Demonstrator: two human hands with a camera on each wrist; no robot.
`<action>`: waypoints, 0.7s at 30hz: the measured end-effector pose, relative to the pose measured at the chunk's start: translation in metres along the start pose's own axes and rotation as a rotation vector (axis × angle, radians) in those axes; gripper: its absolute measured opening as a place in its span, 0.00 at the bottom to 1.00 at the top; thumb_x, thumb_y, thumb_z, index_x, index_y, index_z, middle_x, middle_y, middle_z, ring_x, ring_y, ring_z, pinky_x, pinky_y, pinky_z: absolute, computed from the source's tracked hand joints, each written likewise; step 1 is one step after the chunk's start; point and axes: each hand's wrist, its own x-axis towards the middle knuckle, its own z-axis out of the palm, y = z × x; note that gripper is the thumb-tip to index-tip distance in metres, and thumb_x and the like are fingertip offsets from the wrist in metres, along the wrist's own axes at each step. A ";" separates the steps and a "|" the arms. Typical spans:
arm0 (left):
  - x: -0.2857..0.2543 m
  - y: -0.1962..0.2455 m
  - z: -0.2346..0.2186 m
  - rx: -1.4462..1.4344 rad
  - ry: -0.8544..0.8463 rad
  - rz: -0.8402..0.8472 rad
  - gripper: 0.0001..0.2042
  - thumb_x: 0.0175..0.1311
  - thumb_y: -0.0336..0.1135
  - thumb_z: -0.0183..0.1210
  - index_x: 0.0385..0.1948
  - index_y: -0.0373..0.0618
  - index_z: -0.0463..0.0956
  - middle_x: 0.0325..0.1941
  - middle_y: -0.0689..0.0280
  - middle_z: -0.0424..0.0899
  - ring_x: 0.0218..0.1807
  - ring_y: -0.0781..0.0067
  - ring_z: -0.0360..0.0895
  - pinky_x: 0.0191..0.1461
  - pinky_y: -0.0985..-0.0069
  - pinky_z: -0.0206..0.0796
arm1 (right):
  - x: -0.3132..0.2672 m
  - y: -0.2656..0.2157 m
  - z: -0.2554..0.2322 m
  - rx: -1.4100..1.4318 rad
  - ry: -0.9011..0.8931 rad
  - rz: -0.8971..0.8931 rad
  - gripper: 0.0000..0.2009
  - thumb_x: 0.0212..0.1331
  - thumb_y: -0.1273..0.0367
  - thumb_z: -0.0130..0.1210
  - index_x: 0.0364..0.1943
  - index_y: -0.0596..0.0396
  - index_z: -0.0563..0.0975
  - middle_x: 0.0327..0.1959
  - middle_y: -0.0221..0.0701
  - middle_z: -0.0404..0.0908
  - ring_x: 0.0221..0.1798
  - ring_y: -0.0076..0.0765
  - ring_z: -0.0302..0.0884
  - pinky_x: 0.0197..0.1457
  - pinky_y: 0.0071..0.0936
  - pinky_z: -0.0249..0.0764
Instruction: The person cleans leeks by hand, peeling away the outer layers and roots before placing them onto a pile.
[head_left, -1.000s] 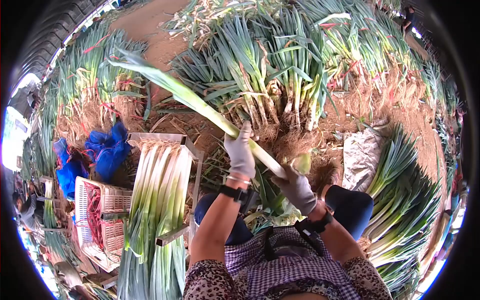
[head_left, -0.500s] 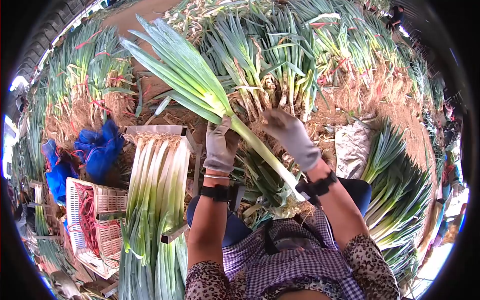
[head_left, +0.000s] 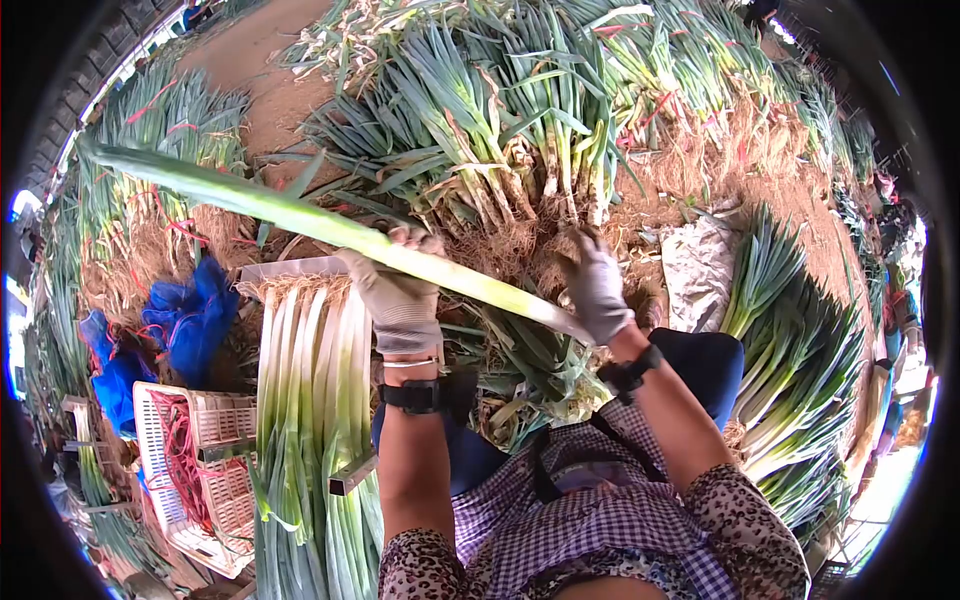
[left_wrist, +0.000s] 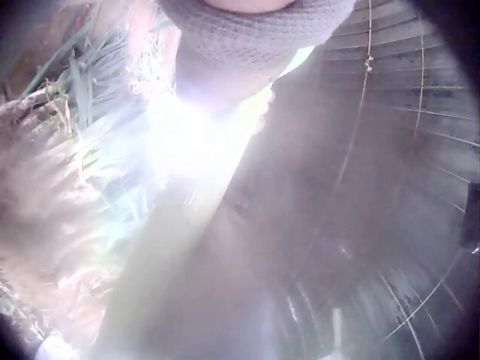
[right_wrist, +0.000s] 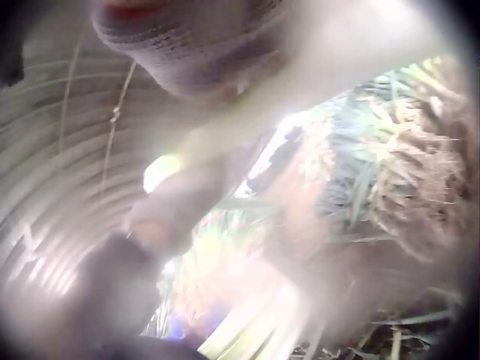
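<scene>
A long leek (head_left: 470, 280) slants across the front of the person, its green leaf end at upper left and its pale end at lower right. The gloved left hand (head_left: 393, 305) holds it near the middle from beneath, fingertips showing past its far side. Beside the pale end is the gloved right hand (head_left: 597, 295), its fingers loosely bent and reaching beyond the stalk; the stalk's end overlaps the base of this hand. In the right wrist view, the leek (right_wrist: 247, 112) passes close by the right glove (right_wrist: 195, 52). The left wrist view is washed out by glare around the leek (left_wrist: 165, 247).
Leeks (head_left: 310, 370) lie side by side on a metal-edged stand (head_left: 355, 475) at left. Nearby are a basket (head_left: 225, 420) with red ties and blue netting (head_left: 190, 310). Rooted leeks (head_left: 560, 150) stand ahead; a leek pile (head_left: 790, 400) lies at right beside a pale sack (head_left: 700, 270).
The leek's spread leaves have swung left and now look like one narrow blade. The right hand, on the pale end a second ago, lifted away and has come back down near it.
</scene>
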 end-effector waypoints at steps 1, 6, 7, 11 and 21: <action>0.000 0.005 0.006 -0.009 -0.026 0.000 0.29 0.53 0.64 0.61 0.33 0.42 0.71 0.30 0.67 0.72 0.32 0.73 0.66 0.39 0.74 0.61 | 0.002 0.008 -0.015 0.117 -0.093 0.227 0.17 0.57 0.68 0.59 0.51 0.58 0.75 0.49 0.44 0.78 0.52 0.49 0.74 0.56 0.41 0.71; 0.002 -0.008 0.004 -0.018 -0.138 0.011 0.23 0.58 0.62 0.57 0.34 0.50 0.72 0.29 0.68 0.72 0.31 0.73 0.67 0.39 0.74 0.63 | 0.008 -0.082 -0.026 0.569 0.194 -0.279 0.20 0.51 0.77 0.61 0.51 0.56 0.73 0.51 0.43 0.74 0.56 0.48 0.70 0.57 0.41 0.70; -0.002 -0.016 0.007 0.224 0.122 0.152 0.28 0.55 0.70 0.55 0.34 0.50 0.73 0.30 0.68 0.74 0.29 0.72 0.71 0.37 0.72 0.68 | 0.009 -0.113 -0.022 0.693 0.161 -0.411 0.23 0.48 0.79 0.62 0.51 0.55 0.72 0.53 0.43 0.72 0.59 0.49 0.68 0.59 0.44 0.69; -0.003 -0.033 -0.018 -0.175 0.060 0.018 0.26 0.57 0.68 0.54 0.41 0.54 0.76 0.32 0.67 0.77 0.31 0.71 0.74 0.42 0.69 0.72 | 0.014 -0.188 -0.029 0.772 0.115 -0.375 0.21 0.50 0.77 0.59 0.51 0.56 0.71 0.54 0.44 0.69 0.61 0.51 0.66 0.62 0.42 0.65; -0.006 -0.017 0.003 0.070 -0.112 0.048 0.26 0.54 0.62 0.60 0.44 0.51 0.76 0.32 0.63 0.77 0.37 0.63 0.72 0.56 0.58 0.68 | -0.018 0.084 -0.017 -0.164 -0.039 0.290 0.22 0.58 0.73 0.57 0.58 0.58 0.70 0.60 0.47 0.70 0.61 0.51 0.70 0.63 0.35 0.69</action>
